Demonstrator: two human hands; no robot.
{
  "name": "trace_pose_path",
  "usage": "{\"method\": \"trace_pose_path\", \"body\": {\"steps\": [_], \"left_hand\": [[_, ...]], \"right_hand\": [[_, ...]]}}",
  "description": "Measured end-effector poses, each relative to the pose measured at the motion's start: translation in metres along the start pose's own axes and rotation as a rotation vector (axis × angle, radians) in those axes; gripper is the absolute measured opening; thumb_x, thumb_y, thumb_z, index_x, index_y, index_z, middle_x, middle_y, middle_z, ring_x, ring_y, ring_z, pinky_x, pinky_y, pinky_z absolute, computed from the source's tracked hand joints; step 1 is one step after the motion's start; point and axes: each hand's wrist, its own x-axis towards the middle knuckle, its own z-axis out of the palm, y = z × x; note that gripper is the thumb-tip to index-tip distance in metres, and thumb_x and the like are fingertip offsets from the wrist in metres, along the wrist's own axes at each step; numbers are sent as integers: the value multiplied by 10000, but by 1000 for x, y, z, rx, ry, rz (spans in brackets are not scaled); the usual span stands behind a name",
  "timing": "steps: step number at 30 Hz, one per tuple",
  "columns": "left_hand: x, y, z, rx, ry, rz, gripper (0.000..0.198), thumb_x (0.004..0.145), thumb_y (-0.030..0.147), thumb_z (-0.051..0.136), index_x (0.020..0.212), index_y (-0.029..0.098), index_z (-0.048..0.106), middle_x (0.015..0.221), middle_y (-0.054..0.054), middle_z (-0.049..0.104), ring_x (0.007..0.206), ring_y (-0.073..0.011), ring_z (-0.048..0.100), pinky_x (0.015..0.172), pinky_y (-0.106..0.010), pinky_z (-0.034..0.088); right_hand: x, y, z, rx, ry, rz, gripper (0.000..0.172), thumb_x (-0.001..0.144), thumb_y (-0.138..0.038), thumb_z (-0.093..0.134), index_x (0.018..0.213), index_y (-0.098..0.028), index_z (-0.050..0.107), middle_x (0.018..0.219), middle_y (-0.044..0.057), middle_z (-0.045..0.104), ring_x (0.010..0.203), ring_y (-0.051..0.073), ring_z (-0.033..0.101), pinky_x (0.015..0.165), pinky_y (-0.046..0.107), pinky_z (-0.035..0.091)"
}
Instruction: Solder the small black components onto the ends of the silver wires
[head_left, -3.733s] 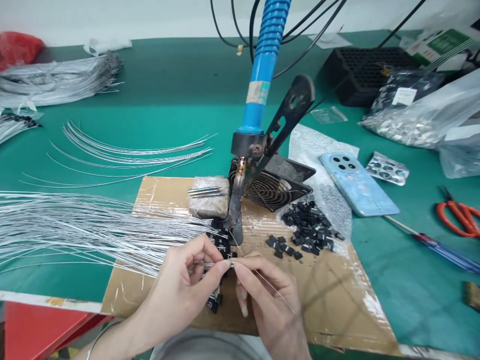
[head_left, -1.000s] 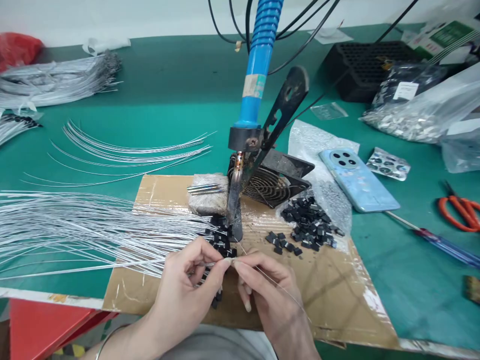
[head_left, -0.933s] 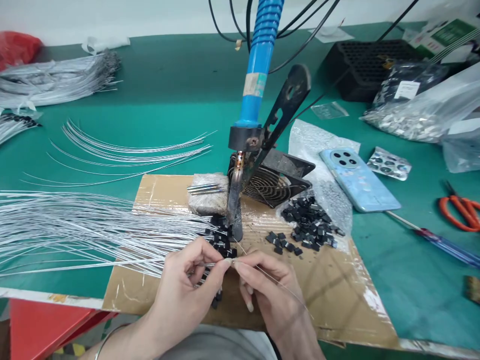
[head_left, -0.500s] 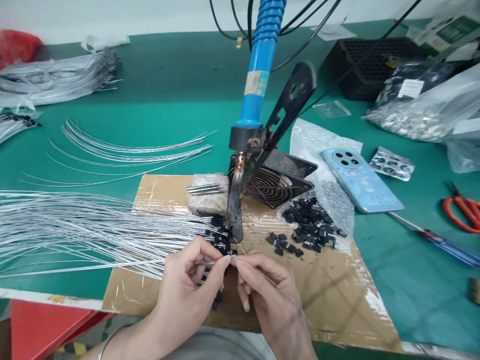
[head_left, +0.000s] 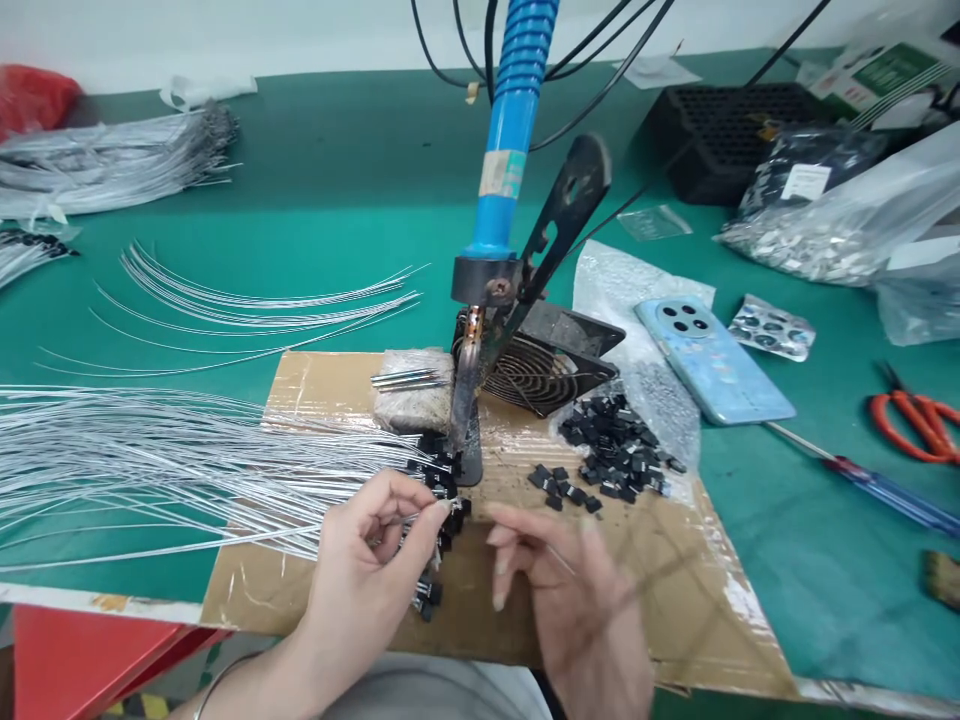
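Pinching a white wire end (head_left: 454, 504) in the left hand (head_left: 371, 560), lengthwise left to right, on the near side of the soldering iron (head_left: 493, 230). Hovering just apart from it on the right with the right hand (head_left: 581, 580), too blurred to tell its grip.

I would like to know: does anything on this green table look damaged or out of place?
Yes. The brown cardboard sheet is scuffed, with whitish worn patches along its right edge. A few small black plastic pieces lie apart from the larger black heap, perhaps strayed.
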Motion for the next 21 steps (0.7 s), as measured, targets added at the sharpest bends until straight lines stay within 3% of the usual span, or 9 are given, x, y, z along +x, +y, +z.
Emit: {"method": "trace_pose_path", "body": {"steps": [2, 4, 6, 9, 14, 21], "left_hand": [[1, 1, -1, -1, 13, 3, 92, 854, 242, 652, 804, 167, 671, 658, 0, 633, 538, -96, 491, 478, -180, 364], [1, 2, -3, -3, 19, 21, 83, 846, 234, 658, 805, 167, 686, 686, -10, 657, 562, -99, 523, 495, -176, 386], [1, 2, -4, 1, 18, 38, 87, 841, 227, 663, 779, 171, 688, 679, -7, 655, 570, -100, 530, 502, -174, 392], [1, 1, -6, 24, 11, 45, 99, 839, 222, 673, 751, 179, 684, 651, 2, 633, 563, -103, 516, 493, -178, 381], [0, 0, -7, 47, -16, 44, 123, 855, 232, 672, 746, 179, 694, 637, 3, 611, 533, -100, 460, 466, -194, 338], [3, 2, -8, 38, -27, 63, 117, 852, 219, 665, 748, 178, 697, 638, 2, 618, 529, -97, 437, 459, -196, 310]], "right_hand": [[1, -6, -20, -186, 93, -153, 511, 1019, -510, 410, 948, -233, 834, 808, 88, 745, 599, 178, 646, 508, 300, 543], [3, -12, -35, -502, 265, -285, 338, 982, -436, 547, 958, -235, 818, 833, 67, 747, 619, 167, 645, 553, 290, 528], [5, -17, -42, -852, 365, -407, 234, 920, -400, 661, 897, -211, 797, 758, 43, 720, 579, 149, 621, 550, 279, 500], [10, -18, -39, -1202, 394, -501, 256, 908, -415, 669, 824, -187, 747, 670, 23, 664, 515, 134, 576, 524, 282, 469], [17, -9, -34, -1350, 372, -539, 289, 917, -455, 654, 908, -171, 705, 728, 40, 660, 625, 169, 603, 607, 308, 506], [17, -9, -39, -1400, 291, -657, 160, 935, -311, 639, 958, -159, 684, 757, 34, 665, 646, 153, 615, 628, 284, 509]]}}
